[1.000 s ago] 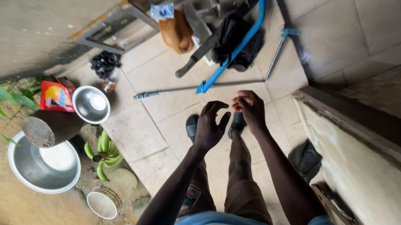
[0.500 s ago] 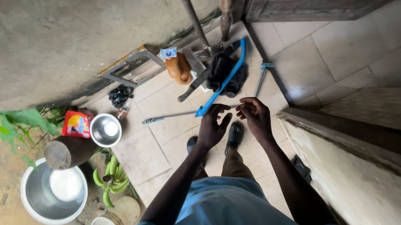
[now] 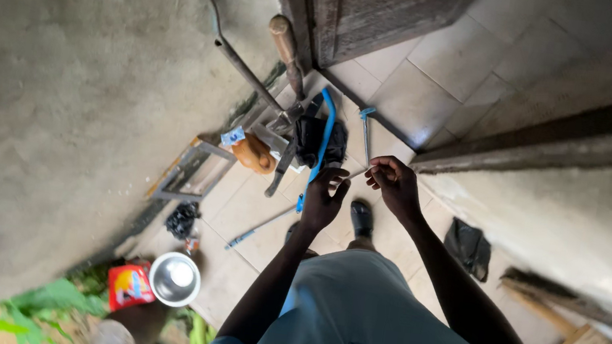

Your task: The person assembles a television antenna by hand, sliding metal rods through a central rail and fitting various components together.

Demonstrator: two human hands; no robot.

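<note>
Both hands, left hand (image 3: pixel 324 197) and right hand (image 3: pixel 395 184), stay pinched on a thin pale strip (image 3: pixel 357 173); view shifted toward the dark wooden door (image 3: pixel 385 12) beyond them.

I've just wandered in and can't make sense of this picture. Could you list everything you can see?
Thin pale strip: one, whitish, pinched between both hands.
Blue bar: one, blue, lying over a black bag on the tiled floor.
Metal bowl: one, silver, lower left.
Carton: one, red, beside the bowl.
Wooden door: one, dark brown, top.
Shoe: one visible, black, below the hands.
Left hand: holds the strip's near end.
Right hand: holds its other end.
</note>
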